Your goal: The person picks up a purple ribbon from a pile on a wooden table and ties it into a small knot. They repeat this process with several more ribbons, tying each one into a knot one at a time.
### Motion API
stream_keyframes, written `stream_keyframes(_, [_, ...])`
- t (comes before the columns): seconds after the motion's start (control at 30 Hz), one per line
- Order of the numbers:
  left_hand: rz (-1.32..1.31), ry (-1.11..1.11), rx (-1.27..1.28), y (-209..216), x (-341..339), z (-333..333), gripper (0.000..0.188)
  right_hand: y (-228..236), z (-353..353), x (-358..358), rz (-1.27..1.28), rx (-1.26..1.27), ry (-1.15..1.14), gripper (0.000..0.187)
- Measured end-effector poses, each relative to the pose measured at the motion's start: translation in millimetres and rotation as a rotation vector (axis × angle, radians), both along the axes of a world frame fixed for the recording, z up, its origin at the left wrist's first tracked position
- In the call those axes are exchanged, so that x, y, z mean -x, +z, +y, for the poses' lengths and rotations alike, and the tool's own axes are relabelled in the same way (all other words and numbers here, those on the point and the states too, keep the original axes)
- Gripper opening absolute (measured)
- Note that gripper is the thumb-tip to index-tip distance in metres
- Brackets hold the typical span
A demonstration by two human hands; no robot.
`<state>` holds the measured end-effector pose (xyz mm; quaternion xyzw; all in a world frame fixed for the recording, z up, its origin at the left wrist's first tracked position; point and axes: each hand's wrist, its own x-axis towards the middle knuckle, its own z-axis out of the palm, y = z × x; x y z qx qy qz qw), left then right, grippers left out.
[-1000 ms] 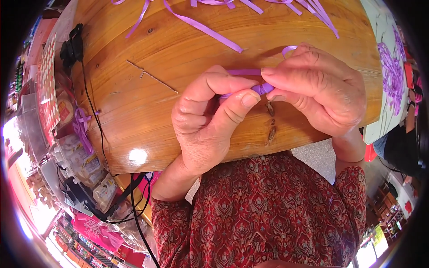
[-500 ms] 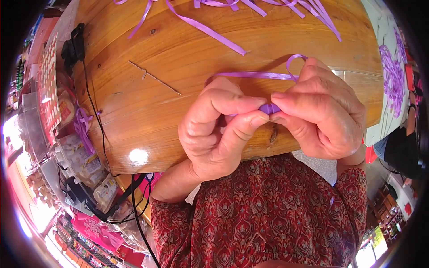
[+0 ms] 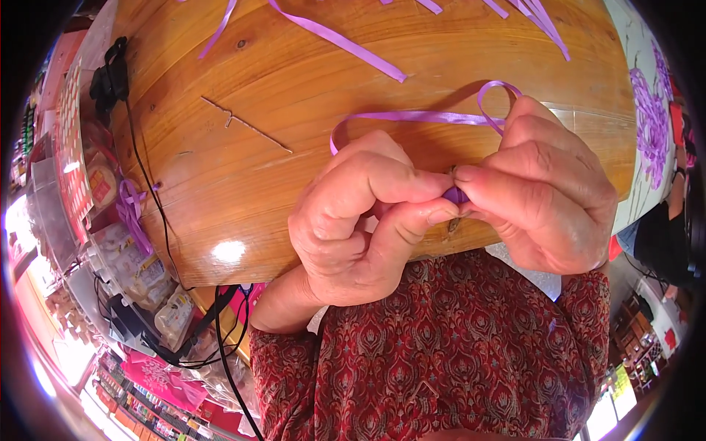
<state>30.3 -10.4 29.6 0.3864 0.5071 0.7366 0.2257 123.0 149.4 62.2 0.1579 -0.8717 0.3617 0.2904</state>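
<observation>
Between both hands, above the near part of the wooden table, is a purple satin ribbon [image 3: 426, 117]. My left hand [image 3: 353, 220] pinches a small bunched part of it between thumb and forefinger. My right hand [image 3: 548, 195] pinches the same bit from the other side, with the fingertips of both hands almost touching. Most of the bunched part is hidden by my fingers, so I cannot tell whether it is a knot or a fold. The rest of the ribbon runs in a long band behind my hands, with a loop standing up beside my right knuckles.
On the table left of my hands lies a thin twisted wire [image 3: 246, 123]. Cut purple ribbons [image 3: 342, 45] lie along the far side. A black cable [image 3: 147, 176] runs down the left edge, near plastic bags [image 3: 132, 261]. More purple ribbon [image 3: 651, 121] lies on a white surface at right.
Both hands have shifted slightly to the right and closer together, covering more of the bunched ribbon. The ribbon's loop stands wider, and the view has shifted a little.
</observation>
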Motion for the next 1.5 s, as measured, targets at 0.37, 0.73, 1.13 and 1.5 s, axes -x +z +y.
stream_keyframes(0.37, [-0.603, -0.111, 0.083, -3.4, 3.6, 4.4, 0.008, -2.5, 15.5, 15.2, -0.092, -0.091, 0.001, 0.027])
stream_keyframes(0.73, [-0.556, -0.078, -0.036, 4.6, 5.9, 6.6, 0.008, 7.8, 10.0, 19.3, -0.083, 0.003, -0.007, 0.042])
stream_keyframes(1.13, [-0.005, 0.034, 0.126, 4.7, 9.4, 11.0, 0.014, 3.9, 21.7, 17.7, 0.044, -0.057, 0.012, 0.030])
stream_keyframes(1.5, [0.333, 0.054, 0.207, 2.6, 14.7, 7.9, 0.008, 12.4, 11.5, 7.2, -0.266, -0.014, -0.034, 0.026])
